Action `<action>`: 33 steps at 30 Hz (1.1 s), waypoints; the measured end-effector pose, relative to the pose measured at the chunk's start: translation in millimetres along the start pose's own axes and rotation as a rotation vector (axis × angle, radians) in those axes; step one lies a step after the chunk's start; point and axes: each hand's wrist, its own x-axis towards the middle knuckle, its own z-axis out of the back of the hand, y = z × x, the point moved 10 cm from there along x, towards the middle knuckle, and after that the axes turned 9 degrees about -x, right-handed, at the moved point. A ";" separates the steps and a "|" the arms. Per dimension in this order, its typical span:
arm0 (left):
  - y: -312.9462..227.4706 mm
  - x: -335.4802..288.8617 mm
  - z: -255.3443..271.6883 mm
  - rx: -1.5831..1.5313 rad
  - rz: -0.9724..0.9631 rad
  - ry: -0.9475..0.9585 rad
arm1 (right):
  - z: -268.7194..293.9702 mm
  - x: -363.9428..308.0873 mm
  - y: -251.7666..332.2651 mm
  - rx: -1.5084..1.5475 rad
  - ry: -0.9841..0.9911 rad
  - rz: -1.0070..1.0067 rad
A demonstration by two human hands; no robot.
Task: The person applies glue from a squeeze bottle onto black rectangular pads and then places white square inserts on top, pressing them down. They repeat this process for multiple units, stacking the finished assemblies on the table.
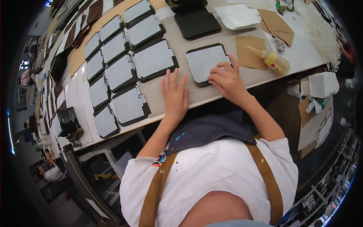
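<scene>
A pale grey rectangular panel with black edges (206, 62) lies before me on the table. My right hand (228, 81) is over its lower right side, thumb and bent fingers gathered at the edge, outermost finger raised. What the fingertips pinch is partly hidden. My left hand (174, 92) rests open on the table, left of that panel, fingers stretched forward and holding nothing. Close to its fingertips is a stack of similar grey panels with black edges (154, 59), one of several laid out in rows on the left.
Beyond the panel sit a black stack of flat pieces (196, 23) and white sheets (238, 17). At right are brown card (249, 53), a glue bottle with a nozzle (278, 64) and pale strands (317, 34). The table's front edge (211, 100) runs by my waist.
</scene>
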 end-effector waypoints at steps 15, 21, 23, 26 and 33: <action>-0.4 -0.8 3.0 -0.067 0.006 -0.011 | -4.5 -3.5 22.4 -0.245 0.051 0.285; -6.6 -1.1 8.7 -0.065 -0.020 -0.044 | -6.1 -6.9 33.0 -0.288 0.054 0.389; -6.0 -0.6 11.2 -0.178 -0.012 -0.044 | -3.0 -5.6 27.9 -0.286 0.027 0.354; 5.6 3.6 12.6 -0.442 0.101 -0.046 | 5.2 0.4 13.9 -0.281 -0.031 0.244; 22.6 25.1 -37.4 -1.346 0.722 0.182 | 40.2 8.3 -0.4 -0.112 -0.245 0.048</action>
